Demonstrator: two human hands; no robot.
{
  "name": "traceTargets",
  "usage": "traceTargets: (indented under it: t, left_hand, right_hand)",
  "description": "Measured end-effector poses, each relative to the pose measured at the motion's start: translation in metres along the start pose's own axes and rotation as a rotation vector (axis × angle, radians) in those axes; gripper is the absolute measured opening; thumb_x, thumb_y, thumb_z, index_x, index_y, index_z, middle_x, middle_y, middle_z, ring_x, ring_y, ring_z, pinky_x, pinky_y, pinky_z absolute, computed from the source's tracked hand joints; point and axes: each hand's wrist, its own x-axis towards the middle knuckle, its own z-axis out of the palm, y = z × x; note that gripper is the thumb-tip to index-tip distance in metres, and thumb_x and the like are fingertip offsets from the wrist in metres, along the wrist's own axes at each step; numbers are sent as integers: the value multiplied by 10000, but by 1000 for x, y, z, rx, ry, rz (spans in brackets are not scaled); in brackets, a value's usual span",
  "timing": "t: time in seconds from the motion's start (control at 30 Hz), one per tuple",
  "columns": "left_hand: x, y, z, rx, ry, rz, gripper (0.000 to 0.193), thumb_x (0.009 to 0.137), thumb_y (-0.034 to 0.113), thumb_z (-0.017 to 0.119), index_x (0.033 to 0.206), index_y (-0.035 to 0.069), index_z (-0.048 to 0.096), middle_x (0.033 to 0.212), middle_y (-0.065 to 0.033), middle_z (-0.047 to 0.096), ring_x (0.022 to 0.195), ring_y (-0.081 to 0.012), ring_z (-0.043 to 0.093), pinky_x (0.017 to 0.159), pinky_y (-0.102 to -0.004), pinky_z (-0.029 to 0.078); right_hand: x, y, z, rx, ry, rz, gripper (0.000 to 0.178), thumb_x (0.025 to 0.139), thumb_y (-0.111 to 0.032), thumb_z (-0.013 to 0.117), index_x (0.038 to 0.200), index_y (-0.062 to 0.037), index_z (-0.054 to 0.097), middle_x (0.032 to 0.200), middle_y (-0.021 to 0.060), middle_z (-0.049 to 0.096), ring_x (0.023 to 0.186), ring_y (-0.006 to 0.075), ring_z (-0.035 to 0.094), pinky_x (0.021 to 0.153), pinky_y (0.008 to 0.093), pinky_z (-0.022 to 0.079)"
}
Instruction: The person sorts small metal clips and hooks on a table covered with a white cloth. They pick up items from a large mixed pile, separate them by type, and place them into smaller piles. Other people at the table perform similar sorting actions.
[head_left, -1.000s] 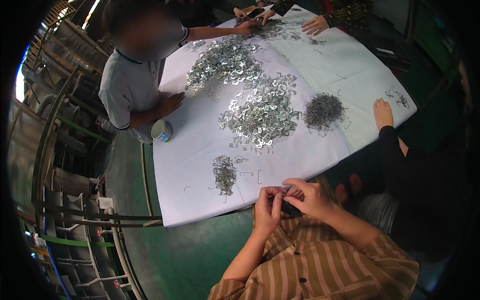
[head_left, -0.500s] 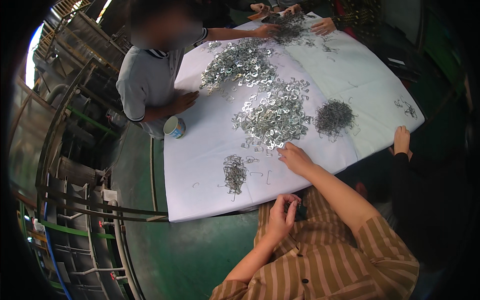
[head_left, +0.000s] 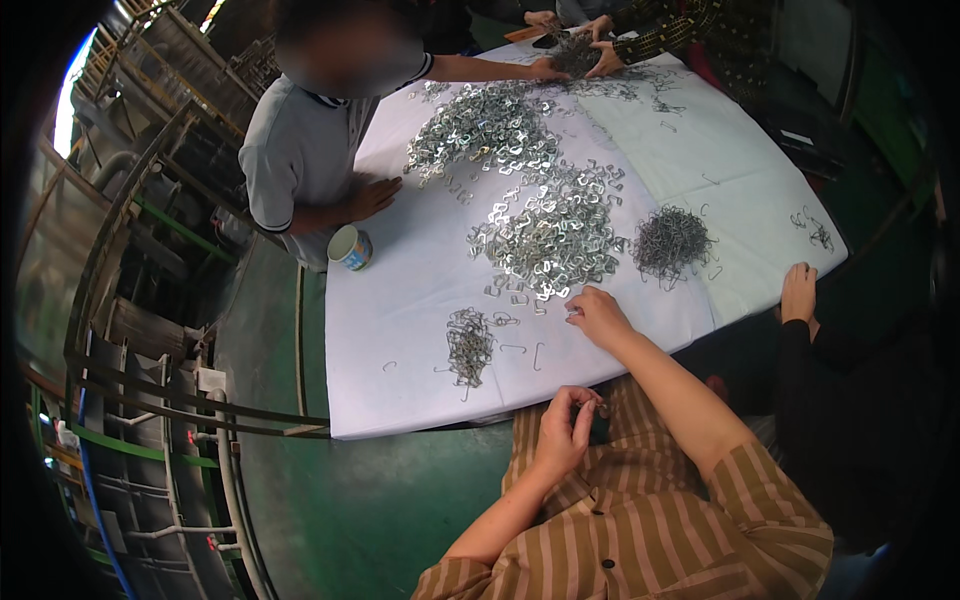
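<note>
Inspector: Right hand (head_left: 598, 316) rests fingers-down on the sheet (head_left: 420, 300) near its front edge, pinching at a clip (head_left: 574, 313) beside the clip heap (head_left: 550, 235). Left hand (head_left: 566, 430) is curled off the front edge; contents cannot be told.

Clerk: Handling?

Inspector: Likely light, stiff, slippery bent metal, prone to tangle. Pinch one by its flat middle.

metal clips pile (head_left: 548, 235) | shiny, flat, heaped loose | table centre
</note>
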Motion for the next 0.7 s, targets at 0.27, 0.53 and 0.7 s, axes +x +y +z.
traceTargets:
  t: [0.27, 0.53, 0.7]
  left_hand:
    - [4, -9, 1, 1, 4, 3, 54, 927, 3, 543, 958, -10, 500, 921, -103, 652, 855, -137, 594, 795, -262, 467]
    - [9, -2, -3, 43, 41, -24, 48, 929, 17, 543, 947, -11, 508, 904, -104, 661, 839, -146, 603, 797, -276, 476]
    - [10, 2, -1, 34, 36, -59, 55, 936, 36, 544, 951, -8, 515, 904, -98, 667, 807, -134, 595, 742, -263, 480]
  right_hand:
    - [-20, 0, -2, -43, 6, 42, 101, 788, -67, 688, 870, -11, 667, 934, 152, 581, 902, 353, 612, 805, 424, 494]
    - [-25, 5, -1, -16, 34, -39, 115, 793, -54, 679, 905, -35, 659, 926, 152, 576, 898, 359, 602, 800, 426, 494]
    - [-29, -8, -13, 98, 13, 65, 161, 778, -44, 711, 930, -21, 664, 819, 119, 631, 744, 246, 656, 679, 340, 529]
